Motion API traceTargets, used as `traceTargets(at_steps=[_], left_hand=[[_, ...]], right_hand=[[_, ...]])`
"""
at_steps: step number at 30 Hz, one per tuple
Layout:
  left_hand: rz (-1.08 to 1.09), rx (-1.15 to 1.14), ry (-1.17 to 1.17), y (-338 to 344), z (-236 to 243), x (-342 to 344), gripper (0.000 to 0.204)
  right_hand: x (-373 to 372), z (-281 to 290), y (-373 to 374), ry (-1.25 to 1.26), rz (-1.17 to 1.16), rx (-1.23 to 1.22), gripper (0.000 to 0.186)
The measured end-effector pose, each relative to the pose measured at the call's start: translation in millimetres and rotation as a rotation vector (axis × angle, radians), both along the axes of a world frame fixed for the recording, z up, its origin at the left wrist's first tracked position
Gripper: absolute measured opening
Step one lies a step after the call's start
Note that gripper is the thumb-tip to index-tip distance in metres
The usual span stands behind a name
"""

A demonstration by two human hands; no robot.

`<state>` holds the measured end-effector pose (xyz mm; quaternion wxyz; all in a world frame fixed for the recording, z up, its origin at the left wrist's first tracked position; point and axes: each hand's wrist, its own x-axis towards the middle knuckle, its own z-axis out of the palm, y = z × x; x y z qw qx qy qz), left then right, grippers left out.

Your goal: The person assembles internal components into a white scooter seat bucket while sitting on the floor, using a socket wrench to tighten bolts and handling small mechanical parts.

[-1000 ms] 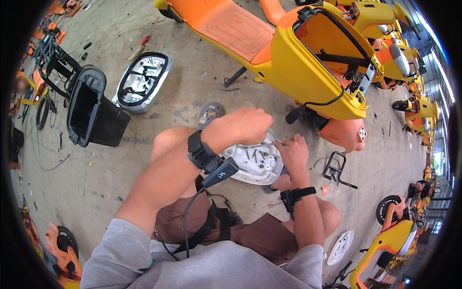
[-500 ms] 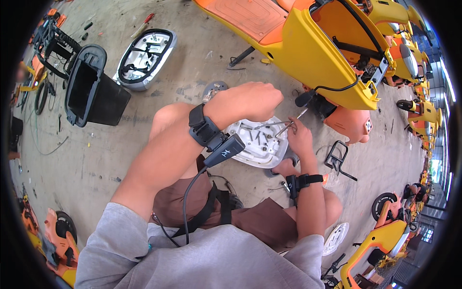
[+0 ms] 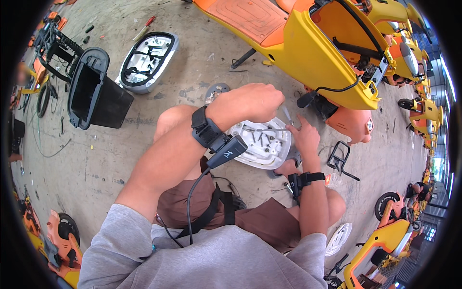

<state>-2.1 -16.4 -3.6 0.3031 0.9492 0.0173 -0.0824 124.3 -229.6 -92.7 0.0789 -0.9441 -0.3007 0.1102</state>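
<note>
My left hand (image 3: 255, 102) is a closed fist above a white plastic shell (image 3: 267, 163); what lies inside its curled fingers is hidden from above. A thin metal rod (image 3: 270, 129) crosses over the shell, its right end close to my right thumb. A second bright metal piece (image 3: 287, 114), smeared by motion, shows between my two hands. My right hand (image 3: 307, 138) is at the shell's right edge, index finger stretched out and thumb apart, at the rod's end. Several loose bolts (image 3: 261, 140) lie in the shell. My legs are bent on either side of it.
A yellow and orange scooter body (image 3: 308, 58) stands ahead, with an orange panel (image 3: 353, 123) beside it. A black bin (image 3: 113, 103), a white shell with black rim (image 3: 163, 67) and a screwdriver (image 3: 144, 28) are at the left. A black metal bracket (image 3: 339, 156) lies to the right.
The bright metal piece by my right hand has swung to a different angle and is blurred. My right fingers have opened from their pinch. My left fist stays nearly in place.
</note>
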Motion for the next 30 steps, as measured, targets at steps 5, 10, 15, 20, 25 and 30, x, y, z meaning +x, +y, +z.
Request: traceTargets(at_steps=[5,10,15,20,25,30], left_hand=[[0.031,-0.039,-0.094,-3.1,-3.9,-1.7,0.021],[0.034,-0.039,-0.106,-0.6,-6.9,-1.9,0.021],[0.019,-0.014,-0.121,-1.3,-7.5,-2.2,0.021],[-0.005,0.012,0.033,0.2,4.5,-1.7,0.037],[-0.005,0.014,0.05,0.5,7.3,-2.2,0.037],[0.036,-0.033,-0.052,0.3,-0.4,-5.4,0.024]], right_hand=[[-0.8,-21.7,-1.4,0.086,-0.143,0.177,0.046],[-0.8,-13.7,-0.6,0.435,-0.118,0.333,0.04],[6.0,-28.1,-12.6,0.299,0.175,0.344,0.034],[-5.6,-2.5,-5.1,-0.048,0.395,0.18,0.032],[-2.6,-1.5,1.2,-0.296,0.511,0.104,0.037],[-8.4,-10.2,10.7,0.103,-0.073,0.03,0.047]])
